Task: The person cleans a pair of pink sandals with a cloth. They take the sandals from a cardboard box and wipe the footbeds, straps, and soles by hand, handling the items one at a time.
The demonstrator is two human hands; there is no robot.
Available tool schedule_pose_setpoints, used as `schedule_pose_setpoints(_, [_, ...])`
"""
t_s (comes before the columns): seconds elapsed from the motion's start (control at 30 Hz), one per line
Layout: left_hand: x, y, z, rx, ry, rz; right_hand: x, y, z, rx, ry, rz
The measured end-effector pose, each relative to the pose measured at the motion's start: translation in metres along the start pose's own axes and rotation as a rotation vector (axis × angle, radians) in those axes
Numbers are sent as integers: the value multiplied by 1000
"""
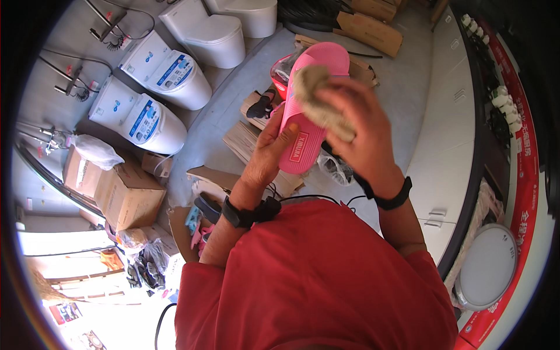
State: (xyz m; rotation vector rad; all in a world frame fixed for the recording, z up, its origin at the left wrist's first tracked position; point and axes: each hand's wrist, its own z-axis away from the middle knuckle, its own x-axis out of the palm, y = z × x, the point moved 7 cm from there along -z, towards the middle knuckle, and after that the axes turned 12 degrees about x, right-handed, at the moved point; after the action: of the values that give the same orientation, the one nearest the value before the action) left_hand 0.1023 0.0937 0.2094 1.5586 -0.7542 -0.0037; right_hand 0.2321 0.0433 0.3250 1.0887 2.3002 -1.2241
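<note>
A pink slipper (328,54) is held up in front of me, its ribbed footbed facing me. My left hand (269,143) grips it along its lower left edge, with the thumb on the footbed beside a small label. My right hand (364,119) is closed on a crumpled beige cloth (310,90). That cloth rests against the middle of the slipper, covering part of it; the fingers are slightly blurred. Beneath the slipper stands a red bucket or basin (279,87), partly hidden, with something in clear plastic inside.
White toilets (169,131) line the left and far wall. Cardboard boxes (125,192) are stacked at left, near an open carton (182,233) with slippers. Flat cardboard (242,143) lies on the floor. White cabinets (434,157) run along the right.
</note>
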Motion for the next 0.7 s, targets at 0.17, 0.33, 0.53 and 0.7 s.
schedule_pose_setpoints(0.17, [-3,16,-5,337,-140,-48,0,-19,12,-101,-240,-179])
schedule_pose_setpoints(0.33, [2,11,-8,-18,-37,316,-30,33,-10,117,144,-358])
schedule_pose_setpoints(0.53, [-11,7,-11,15,157,423,-13,23,19,109,-186,-496])
schedule_pose_setpoints(0.7, [2,13,-6,-65,-59,506,-34,57,-11,313,121,-556])
